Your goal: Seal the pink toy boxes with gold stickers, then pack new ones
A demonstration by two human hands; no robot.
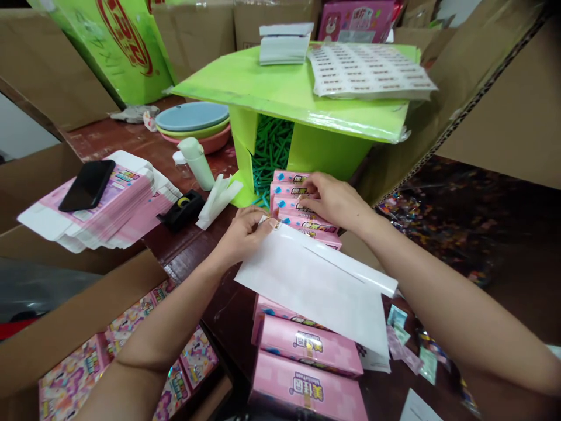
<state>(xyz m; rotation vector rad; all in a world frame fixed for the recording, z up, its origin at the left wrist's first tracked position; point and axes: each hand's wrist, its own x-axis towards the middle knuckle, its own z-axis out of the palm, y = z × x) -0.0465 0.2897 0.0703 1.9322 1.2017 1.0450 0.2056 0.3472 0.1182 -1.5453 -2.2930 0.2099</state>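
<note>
The left hand (pixel 249 233) pinches the corner of a white sheet (pixel 315 280) between thumb and fingers; the sheet (a thin dark line crosses its upper part) slants over a row of pink boxes (pixel 307 386). That row runs from the table's (pixel 232 301) near edge toward the opening of a green carton (pixel 328 149), where green sticks (pixel 274 143) show. The right hand (pixel 335 200) lies over the row's far end, fingers bent and fingertips seemingly on the boxes; whether they grip one, I cannot tell.

Toward the table's left edge, a black phone (pixel 87 184) lies on a stack of flat pink cartons (pixel 125 219), with a tape dispenser (pixel 182 210) just beside it. Stacked basins (pixel 193 117) sit farther back, near a pale green bottle (pixel 197 164). Small packets (pixel 403 352) lie right of the sheet. A label sheet (pixel 368 70) rests at the green carton's top right corner.
</note>
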